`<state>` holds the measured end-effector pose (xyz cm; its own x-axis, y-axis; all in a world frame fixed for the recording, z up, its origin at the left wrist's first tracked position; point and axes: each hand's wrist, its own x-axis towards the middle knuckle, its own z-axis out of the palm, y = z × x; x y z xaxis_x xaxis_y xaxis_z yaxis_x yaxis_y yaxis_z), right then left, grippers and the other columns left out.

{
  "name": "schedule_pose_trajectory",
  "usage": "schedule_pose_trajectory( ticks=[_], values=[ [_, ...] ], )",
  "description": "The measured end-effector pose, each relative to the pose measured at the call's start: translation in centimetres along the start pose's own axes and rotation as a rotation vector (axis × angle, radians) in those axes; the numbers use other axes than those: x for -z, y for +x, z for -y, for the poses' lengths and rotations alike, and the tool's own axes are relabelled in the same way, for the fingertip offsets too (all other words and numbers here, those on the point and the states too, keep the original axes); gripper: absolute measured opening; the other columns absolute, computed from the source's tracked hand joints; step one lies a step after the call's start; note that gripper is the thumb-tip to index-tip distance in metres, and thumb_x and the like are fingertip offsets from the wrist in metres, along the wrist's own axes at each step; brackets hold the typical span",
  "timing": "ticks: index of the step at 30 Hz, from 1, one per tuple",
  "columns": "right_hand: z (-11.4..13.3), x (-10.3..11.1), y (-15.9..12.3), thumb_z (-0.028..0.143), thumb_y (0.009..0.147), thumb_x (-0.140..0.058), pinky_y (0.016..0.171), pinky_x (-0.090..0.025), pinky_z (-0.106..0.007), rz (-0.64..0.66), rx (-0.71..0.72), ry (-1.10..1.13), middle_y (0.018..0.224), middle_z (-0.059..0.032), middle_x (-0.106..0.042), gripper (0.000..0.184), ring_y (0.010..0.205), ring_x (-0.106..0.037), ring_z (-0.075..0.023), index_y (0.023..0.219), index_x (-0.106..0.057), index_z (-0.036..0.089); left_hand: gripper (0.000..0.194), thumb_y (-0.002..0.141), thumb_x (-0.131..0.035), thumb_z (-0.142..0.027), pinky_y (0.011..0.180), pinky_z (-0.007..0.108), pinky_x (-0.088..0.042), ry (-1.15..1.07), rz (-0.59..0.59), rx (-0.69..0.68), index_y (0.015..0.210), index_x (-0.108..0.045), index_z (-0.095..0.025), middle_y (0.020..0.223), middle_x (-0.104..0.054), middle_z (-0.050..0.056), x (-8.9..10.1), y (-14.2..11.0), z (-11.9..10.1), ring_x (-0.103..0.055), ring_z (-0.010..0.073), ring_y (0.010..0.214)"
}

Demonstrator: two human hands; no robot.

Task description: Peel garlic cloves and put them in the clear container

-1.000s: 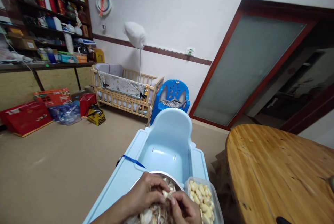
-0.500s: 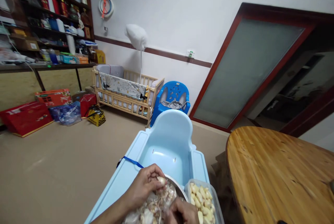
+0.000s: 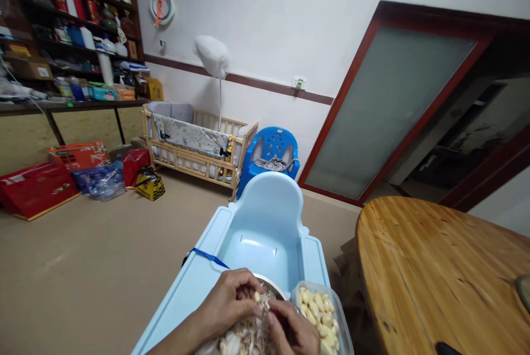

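Downward from the head camera, at the bottom centre of the frame, the left hand (image 3: 227,302) and the right hand (image 3: 292,328) come together, both clenched, their fingers pinching a small garlic clove (image 3: 257,296) between them. Under the hands, a heap of papery garlic skins (image 3: 244,341) fills a metal bowl (image 3: 271,280), whose rim shows just past the fingers. Just beside the right hand, at the lower right, a clear plastic tub (image 3: 336,311) holds peeled cloves (image 3: 317,311). Bowl and tub both sit at the near end of a pale blue plastic baby seat (image 3: 265,217). To the right stands a wooden surface (image 3: 434,266). Further off, a bright blue plastic chair (image 3: 271,148) stands beside a wooden crib (image 3: 194,148) at the centre of the frame, red boxes (image 3: 35,189) lie on the floor at the left, and a laden shelf (image 3: 83,12) fills the upper left.
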<state>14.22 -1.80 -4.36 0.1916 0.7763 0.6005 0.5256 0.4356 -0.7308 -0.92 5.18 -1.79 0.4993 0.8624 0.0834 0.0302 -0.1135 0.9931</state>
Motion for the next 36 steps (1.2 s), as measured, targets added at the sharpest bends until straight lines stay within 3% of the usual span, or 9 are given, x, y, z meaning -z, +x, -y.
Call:
schedule_pose_trajectory(
  ticks=[5,11,14,20,25,29,34,36],
  values=[
    [-0.1,-0.4,-0.3,0.028,0.079,-0.059,0.060,-0.052,-0.023,-0.035,0.053,0.016,0.072,-0.0041,-0.071,0.015,0.063,-0.066,-0.0173,0.089,-0.070,0.024,0.016,0.055,-0.076,-0.011,0.053,0.019,-0.034,0.099,0.030,-0.084,0.068,-0.068,-0.016,0.064,-0.058,-0.003,-0.1,0.0,0.4,-0.047,0.0118,0.058],
    [-0.2,-0.8,-0.5,0.027,0.081,-0.052,0.042,-0.042,-0.021,-0.007,0.099,-0.085,0.054,-0.0012,-0.061,0.021,0.044,-0.055,-0.0130,0.065,-0.064,0.021,0.020,0.050,-0.080,-0.011,0.054,0.019,-0.035,0.182,0.070,-0.170,0.067,-0.071,-0.015,0.062,-0.060,-0.001,-0.2,-0.1,0.5,-0.050,0.0126,0.058],
    [-0.3,-0.8,-0.6,0.026,0.080,-0.049,0.040,-0.038,-0.021,-0.005,0.096,-0.172,0.051,0.0011,-0.057,0.022,0.040,-0.050,-0.0110,0.060,-0.058,0.021,0.017,0.055,-0.077,-0.010,0.054,0.019,-0.036,0.185,0.078,-0.219,0.070,-0.072,-0.015,0.060,-0.061,-0.001,-0.3,-0.4,0.1,-0.051,0.0129,0.056],
    [-0.3,-0.5,-0.4,0.019,0.077,-0.047,0.046,-0.043,-0.020,-0.040,0.110,-0.230,0.052,0.0017,-0.054,0.018,0.045,-0.052,-0.0120,0.060,-0.052,0.022,0.016,0.063,-0.065,-0.010,0.059,0.021,-0.041,0.201,0.076,-0.276,0.076,-0.073,-0.016,0.065,-0.068,0.002,-0.3,-0.7,-1.1,-0.057,0.0154,0.059],
    [-0.4,-0.4,-0.4,0.017,0.075,-0.048,0.047,-0.044,-0.021,-0.040,0.094,-0.262,0.051,0.0026,-0.051,0.017,0.044,-0.050,-0.0121,0.059,-0.052,0.022,0.023,0.064,-0.056,-0.006,0.061,0.022,-0.042,0.234,0.071,-0.291,0.076,-0.072,-0.017,0.066,-0.069,0.003,-0.2,-0.7,-0.9,-0.059,0.0163,0.061],
    [0.0,-0.6,-0.4,0.021,0.078,-0.049,0.049,-0.046,-0.021,-0.049,0.060,-0.179,0.053,0.0009,-0.057,0.018,0.046,-0.054,-0.0134,0.062,-0.057,0.022,0.027,0.064,-0.052,-0.006,0.062,0.023,-0.043,0.234,0.083,-0.319,0.079,-0.072,-0.017,0.069,-0.070,0.003,-0.2,-0.6,-0.6,-0.060,0.0168,0.064],
    [0.5,-0.9,-0.3,0.035,0.082,-0.053,0.058,-0.051,-0.023,-0.121,0.015,-0.042,0.070,-0.0046,-0.069,0.019,0.062,-0.065,-0.0177,0.082,-0.066,0.022,0.031,0.067,-0.051,-0.006,0.071,0.025,-0.043,0.175,0.118,-0.332,0.088,-0.070,-0.019,0.083,-0.071,0.004,0.0,-0.4,-0.7,-0.061,0.0184,0.075],
    [0.6,-1.0,-0.3,0.035,0.081,-0.055,0.057,-0.050,-0.023,-0.111,-0.003,-0.013,0.067,-0.0036,-0.068,0.017,0.060,-0.064,-0.0170,0.079,-0.066,0.022,0.029,0.067,-0.054,-0.007,0.070,0.025,-0.043,0.176,0.117,-0.324,0.087,-0.071,-0.019,0.082,-0.070,0.004,0.0,-0.4,-0.5,-0.060,0.0180,0.074]
  ],
)
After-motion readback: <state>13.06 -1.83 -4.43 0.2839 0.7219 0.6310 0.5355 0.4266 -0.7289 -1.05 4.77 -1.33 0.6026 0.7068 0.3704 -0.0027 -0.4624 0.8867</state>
